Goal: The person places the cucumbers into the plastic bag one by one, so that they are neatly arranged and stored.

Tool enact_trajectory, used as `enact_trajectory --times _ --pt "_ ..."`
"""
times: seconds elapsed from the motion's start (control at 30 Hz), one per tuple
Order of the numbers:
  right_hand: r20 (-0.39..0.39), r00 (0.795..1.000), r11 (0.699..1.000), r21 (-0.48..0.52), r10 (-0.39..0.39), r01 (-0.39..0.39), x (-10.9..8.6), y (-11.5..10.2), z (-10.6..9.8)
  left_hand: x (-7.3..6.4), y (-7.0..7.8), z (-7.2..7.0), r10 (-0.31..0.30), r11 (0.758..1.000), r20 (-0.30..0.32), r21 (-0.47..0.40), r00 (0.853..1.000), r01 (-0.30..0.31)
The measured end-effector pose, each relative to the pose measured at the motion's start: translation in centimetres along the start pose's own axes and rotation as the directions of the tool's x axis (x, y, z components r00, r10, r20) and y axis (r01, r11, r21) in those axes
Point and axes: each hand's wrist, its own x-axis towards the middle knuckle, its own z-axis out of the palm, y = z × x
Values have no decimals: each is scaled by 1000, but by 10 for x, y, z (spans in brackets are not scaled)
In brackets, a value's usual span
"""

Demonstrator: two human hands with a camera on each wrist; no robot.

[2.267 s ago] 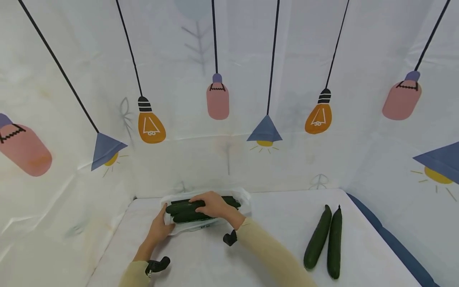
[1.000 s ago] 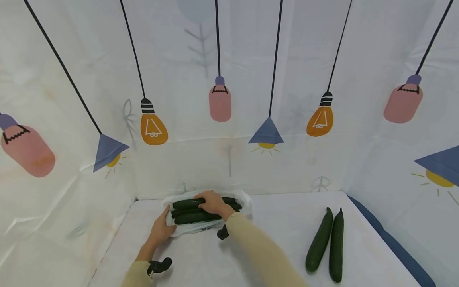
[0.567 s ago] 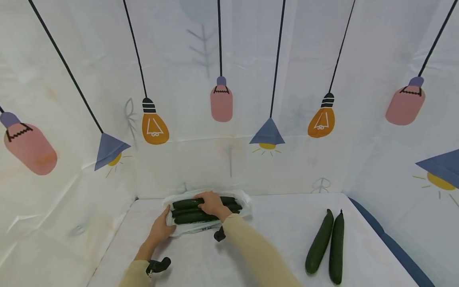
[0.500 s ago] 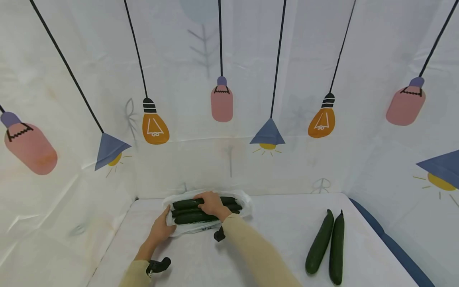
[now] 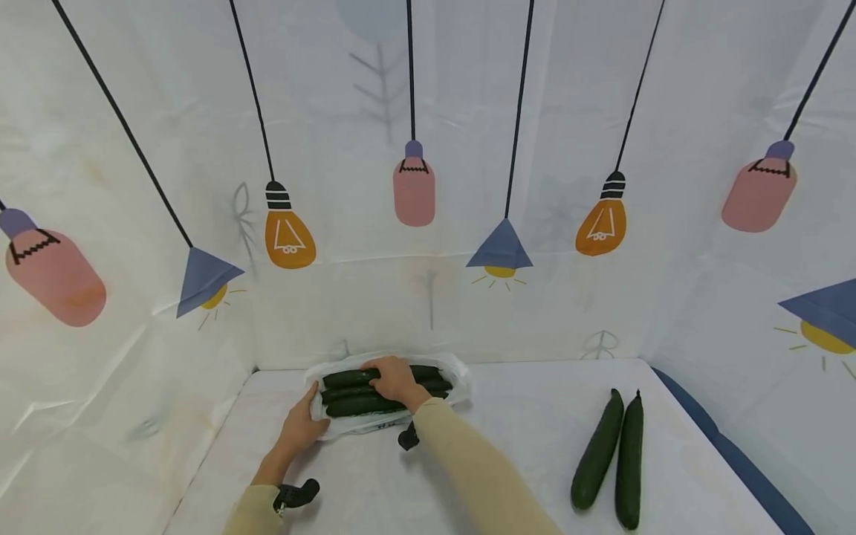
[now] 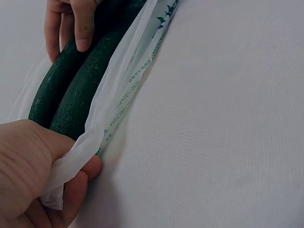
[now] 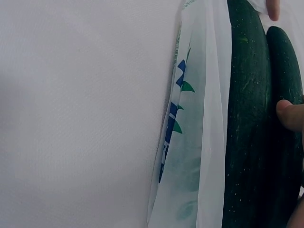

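A white plastic bag (image 5: 458, 371) with green and blue print lies on its side at the back of the table, with several dark green cucumbers (image 5: 361, 405) in it. My left hand (image 5: 299, 427) pinches the bag's near left edge; in the left wrist view the film passes between thumb and fingers of the left hand (image 6: 28, 166). My right hand (image 5: 397, 380) reaches into the bag and grips the farthest cucumber (image 5: 348, 379) from above. In the right wrist view its thumb (image 7: 289, 114) rests on that cucumber (image 7: 285, 61).
Two more cucumbers, one tilted (image 5: 597, 453) and one nearly straight (image 5: 628, 464), lie side by side on the right of the white table (image 5: 515, 431). A printed white curtain (image 5: 428, 297) hangs behind and at both sides. Blue cloth (image 5: 735, 453) shows beyond the right edge.
The gripped cucumber has shifted away from me and a little right, so it now lies alongside the others in the bag. Over the last half second both hands have stayed still.
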Motion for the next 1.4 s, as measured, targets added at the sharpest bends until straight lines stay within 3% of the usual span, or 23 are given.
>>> enact_trajectory --times 0.43,0.77,1.07,1.4 --pt "0 1000 998 65 22 -22 5 7 8 -3 3 -2 -16 1000 3 -21 1000 16" --pt "-25 1000 991 130 -18 21 -1 10 1 -5 2 -2 -6 1000 0 -15 1000 6" --pt "-80 995 995 77 -59 65 -10 17 -2 -4 -1 4 -25 1000 -4 3 1000 25" --pt "-150 984 993 62 -93 104 -31 27 -12 -3 -2 4 -5 1000 -15 -6 1000 5"
